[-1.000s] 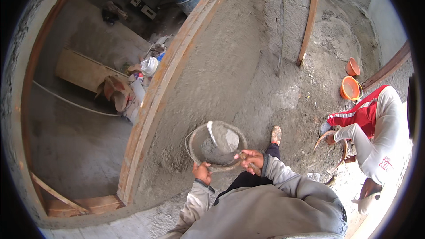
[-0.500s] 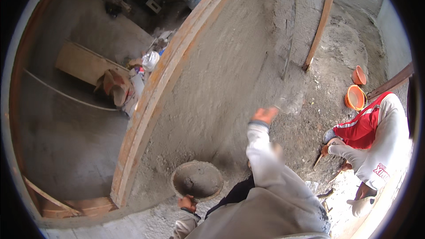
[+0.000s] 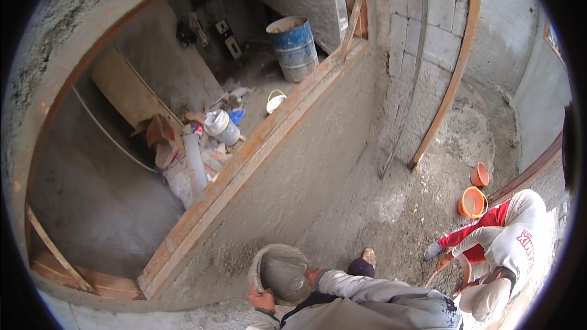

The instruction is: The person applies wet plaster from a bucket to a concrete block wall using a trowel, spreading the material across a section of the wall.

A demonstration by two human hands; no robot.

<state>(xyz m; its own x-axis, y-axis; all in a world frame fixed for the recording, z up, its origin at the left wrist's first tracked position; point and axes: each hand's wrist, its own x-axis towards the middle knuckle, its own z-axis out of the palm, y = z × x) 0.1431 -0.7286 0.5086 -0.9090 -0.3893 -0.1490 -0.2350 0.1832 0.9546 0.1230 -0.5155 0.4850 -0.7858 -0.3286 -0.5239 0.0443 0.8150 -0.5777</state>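
Observation:
A round, shallow bowl of wet grey mortar [image 3: 254, 270] is tilted in front of me at the lower middle. My left hand [image 3: 262, 299] grips its near left rim, fingers wrapped around the edge. At the bowl's right side is my right hand [image 3: 314, 277], closed, with its fingers reaching over the rim toward the mortar. Whatever it holds is hidden against the grey mix. Beyond the bowl rises a low wall [image 3: 293, 177] coated in rough grey plaster, topped by a wooden frame beam [image 3: 244, 171].
On the right a co-worker [image 3: 520, 226] crouches, holding a thin stick-like tool. Two orange buckets [image 3: 471, 202] stand behind them. A wooden post [image 3: 449, 98] rises by the block wall [image 3: 422, 30]. Through the opening are a blue drum [image 3: 295, 52] and a heap of bags [image 3: 183, 171].
My right hand has come back from the plastered wall to the bowl. The bowl is now tilted, left hand still on its rim. My view has shifted, showing more of the room beyond.

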